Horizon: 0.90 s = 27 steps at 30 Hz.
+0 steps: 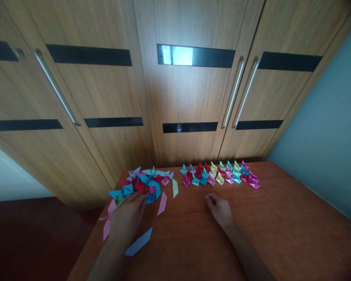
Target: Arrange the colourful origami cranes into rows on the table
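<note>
The head view suggested picking: the left hand (128, 212), grip too hidden to tell, was at the heap of multicoloured folded-paper pieces (148, 180) on the reddish-brown surface (283, 222); the right hand (220, 210) curled closed, nothing visible inside. Freeing one called for pinching.

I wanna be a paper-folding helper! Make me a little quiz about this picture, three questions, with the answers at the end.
1. True or false: the small pointed papers sit in rows to the right of the colorful paper heap.

2. Which color is the loose strip lowest in the picture?
A) Red
B) Yellow
C) Pale blue

3. Fill in the blank: of the two hands, the ____ one is at the colorful paper heap.

Key:
1. True.
2. C, pale blue.
3. Left. The left hand is at the heap's near side, while the right hand is curled on the table, apart from the heap.
</note>
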{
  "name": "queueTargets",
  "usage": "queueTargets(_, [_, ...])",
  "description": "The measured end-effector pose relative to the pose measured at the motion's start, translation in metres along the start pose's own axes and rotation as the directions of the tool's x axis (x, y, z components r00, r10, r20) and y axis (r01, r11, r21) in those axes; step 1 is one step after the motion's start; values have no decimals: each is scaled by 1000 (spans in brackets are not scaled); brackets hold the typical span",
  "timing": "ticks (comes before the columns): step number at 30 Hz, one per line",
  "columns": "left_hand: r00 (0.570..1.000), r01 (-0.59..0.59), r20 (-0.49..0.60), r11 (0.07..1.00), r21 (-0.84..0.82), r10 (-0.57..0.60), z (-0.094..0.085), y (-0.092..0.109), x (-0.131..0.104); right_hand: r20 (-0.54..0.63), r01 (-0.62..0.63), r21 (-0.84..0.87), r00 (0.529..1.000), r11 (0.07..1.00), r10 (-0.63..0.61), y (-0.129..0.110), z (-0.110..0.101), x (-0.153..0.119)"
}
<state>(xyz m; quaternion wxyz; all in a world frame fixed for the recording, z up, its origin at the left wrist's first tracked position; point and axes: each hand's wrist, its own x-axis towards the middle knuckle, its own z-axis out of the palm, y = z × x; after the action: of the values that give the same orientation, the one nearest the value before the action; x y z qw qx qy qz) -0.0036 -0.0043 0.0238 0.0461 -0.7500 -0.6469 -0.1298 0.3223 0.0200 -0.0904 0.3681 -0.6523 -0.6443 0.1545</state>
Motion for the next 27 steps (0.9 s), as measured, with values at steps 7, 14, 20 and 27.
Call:
queueTargets(7, [992, -117, -14, 898, -424, 123, 29, 27, 5, 155, 122, 190, 976, 974, -153, -10, -1, -6])
queueTargets(14, [977, -168, 7, 793, -586, 213, 63, 70, 3, 258, 103, 243, 952, 965, -166, -16, -2, -12])
queueTargets(20, [970, -192, -14, 732, -653, 241, 75, 90, -13, 322, 108, 294, 924, 950, -205, -23, -4, -18])
queueTargets(27, [991, -58, 42, 698, -714, 126, 82, 85, -19, 262, 76, 344, 949, 936, -174, -21, -4, -17])
